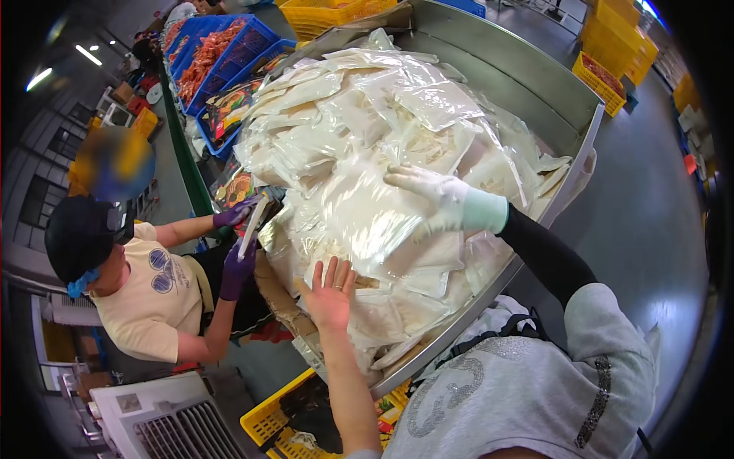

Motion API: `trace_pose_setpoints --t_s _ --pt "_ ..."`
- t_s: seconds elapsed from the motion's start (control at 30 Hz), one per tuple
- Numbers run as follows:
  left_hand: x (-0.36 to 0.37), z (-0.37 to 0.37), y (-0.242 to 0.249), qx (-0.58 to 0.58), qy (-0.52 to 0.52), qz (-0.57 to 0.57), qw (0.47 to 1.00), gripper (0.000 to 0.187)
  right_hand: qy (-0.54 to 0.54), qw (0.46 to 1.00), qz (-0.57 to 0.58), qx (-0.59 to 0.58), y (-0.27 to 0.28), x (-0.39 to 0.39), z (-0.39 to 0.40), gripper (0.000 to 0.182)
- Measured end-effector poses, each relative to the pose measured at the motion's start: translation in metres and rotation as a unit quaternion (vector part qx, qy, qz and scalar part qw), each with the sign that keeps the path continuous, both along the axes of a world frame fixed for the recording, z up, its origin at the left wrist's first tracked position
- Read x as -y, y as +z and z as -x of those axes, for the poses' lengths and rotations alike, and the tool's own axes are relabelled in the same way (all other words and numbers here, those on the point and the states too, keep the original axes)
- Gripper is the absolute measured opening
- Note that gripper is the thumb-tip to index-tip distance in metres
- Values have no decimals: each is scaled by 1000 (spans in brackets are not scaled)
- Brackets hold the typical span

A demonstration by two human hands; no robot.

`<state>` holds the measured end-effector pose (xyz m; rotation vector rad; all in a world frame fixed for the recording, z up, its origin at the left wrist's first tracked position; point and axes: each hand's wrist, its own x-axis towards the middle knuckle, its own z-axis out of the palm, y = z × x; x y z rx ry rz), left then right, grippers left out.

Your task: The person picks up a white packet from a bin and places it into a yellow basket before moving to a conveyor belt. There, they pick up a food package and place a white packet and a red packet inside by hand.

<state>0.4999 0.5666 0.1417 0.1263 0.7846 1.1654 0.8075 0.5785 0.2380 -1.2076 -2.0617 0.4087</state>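
A large heap of clear plastic pouches with white contents (pixel 367 199) fills a metal bin. My left hand (pixel 330 298), bare with a ring on one finger, is open, palm up and fingers spread, over the near left part of the heap. My right hand (pixel 440 197), in a white glove with a pale green cuff, stretches its fingers flat across the pouches near the middle. The glove overlaps the pouches in this view. No pouch shows in the grasp of either hand.
A co-worker (pixel 164 283) at the left holds a flat pale item (pixel 252 226) in purple gloves. The metal bin wall (pixel 489 57) rises behind the heap. Blue baskets (pixel 222 61) stand at the back left, a yellow crate (pixel 267 417) below, and an air-conditioner-like unit (pixel 172 421) bottom left.
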Motion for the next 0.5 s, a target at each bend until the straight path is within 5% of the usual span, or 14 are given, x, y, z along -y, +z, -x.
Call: trace_pose_setpoints --t_s 0.03,0.1,0.17,0.27,0.37,0.43,0.5 --pt "-1 0 -1 0 -4 0 1000 67 -9 995 100 -20 1 2 0 71" --pt "-2 2 -9 -121 -36 34 991 57 -85 993 79 32 -15 -25 -15 78" --pt "-2 3 -21 -165 -47 14 985 55 -317 937 92 112 -12 -49 -26 80" --pt "-2 6 -26 -199 -52 2 979 52 -440 861 71 246 -25 -82 -43 72" --pt "0 5 -24 -199 -49 5 979 46 -404 883 150 187 -39 -110 -65 51" --pt "3 6 -20 -212 -49 3 976 41 -400 886 104 209 -43 -119 -86 38" --pt "5 7 -15 -232 -57 -11 971 37 -311 857 79 404 -30 -129 -112 32"
